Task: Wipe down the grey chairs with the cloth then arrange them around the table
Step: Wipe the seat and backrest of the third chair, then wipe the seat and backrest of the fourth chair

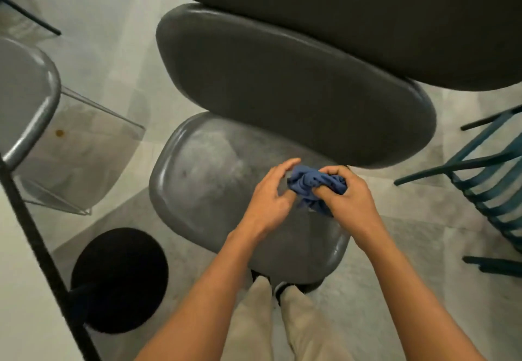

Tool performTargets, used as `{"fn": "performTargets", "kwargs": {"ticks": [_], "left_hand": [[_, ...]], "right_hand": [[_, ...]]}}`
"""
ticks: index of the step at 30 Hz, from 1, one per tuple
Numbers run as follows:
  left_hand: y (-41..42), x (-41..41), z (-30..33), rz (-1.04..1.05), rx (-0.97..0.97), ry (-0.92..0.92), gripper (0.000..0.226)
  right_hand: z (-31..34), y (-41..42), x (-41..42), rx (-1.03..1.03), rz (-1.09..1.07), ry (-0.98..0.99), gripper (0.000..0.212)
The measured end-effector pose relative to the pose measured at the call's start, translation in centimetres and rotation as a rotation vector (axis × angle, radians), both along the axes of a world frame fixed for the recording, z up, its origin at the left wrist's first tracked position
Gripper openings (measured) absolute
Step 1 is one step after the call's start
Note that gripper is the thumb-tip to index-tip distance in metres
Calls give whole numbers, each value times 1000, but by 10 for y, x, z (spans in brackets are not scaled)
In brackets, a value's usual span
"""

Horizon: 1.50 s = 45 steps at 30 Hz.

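Observation:
A grey chair stands right below me, its dusty seat (209, 180) toward me and its dark backrest (282, 84) beyond. Over the seat's right side my right hand (350, 194) grips a bunched blue cloth (313, 185). My left hand (268, 197) is beside it with fingers loosely spread, its fingertips at the cloth's left edge. A second grey chair (25, 92) shows at the left edge. The table's pale top (17, 290) with a black rim lies at the lower left.
A large dark rounded surface (339, 7) fills the top of the view behind the backrest. A teal slatted chair (491, 180) stands at the right. The black round table base (118, 278) sits on the pale tiled floor at lower left. My legs are below the seat.

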<state>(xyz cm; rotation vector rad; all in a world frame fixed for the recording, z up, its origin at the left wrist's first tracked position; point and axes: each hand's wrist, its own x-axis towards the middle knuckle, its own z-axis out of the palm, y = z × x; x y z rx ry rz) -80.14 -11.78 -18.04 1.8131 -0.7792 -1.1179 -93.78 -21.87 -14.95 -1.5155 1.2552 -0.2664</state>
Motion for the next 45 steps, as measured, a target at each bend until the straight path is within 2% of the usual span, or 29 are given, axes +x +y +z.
{"fn": "performTargets", "kwargs": {"ticks": [4,7,10,15,19,22,25,28,32,36,41,45], "left_hand": [[42,-1,29,123,-4,151,62],[64,-4,60,219,11,287,41],[83,-10,83,339,-31,366,35],[108,-26,114,468,-123,318,31],[124,-47,122,572,-112,199,56],[134,-68,126,676,-123,96,35],[147,-92,134,823,-158,48,16],[163,-119,141,998,-166,21,16],[192,-149,145,1207,-135,18,15],[231,-177,144,1425,-110,-26,12],[286,-210,139,1676,-79,-76,15],[331,-238,141,1843,-88,-100,12]], "right_hand": [[45,21,6,122,58,-97,13],[68,37,13,206,94,-121,13],[83,50,19,211,150,-108,14],[103,66,26,227,228,-122,15],[116,73,27,321,348,-129,32],[122,77,21,406,445,-120,33],[125,86,14,432,584,-85,20],[127,103,9,404,668,-54,12],[129,139,0,361,797,-21,14],[137,187,-6,314,939,-67,8],[135,256,-11,52,1240,-112,8],[140,319,-26,-37,1369,-152,7]]}}
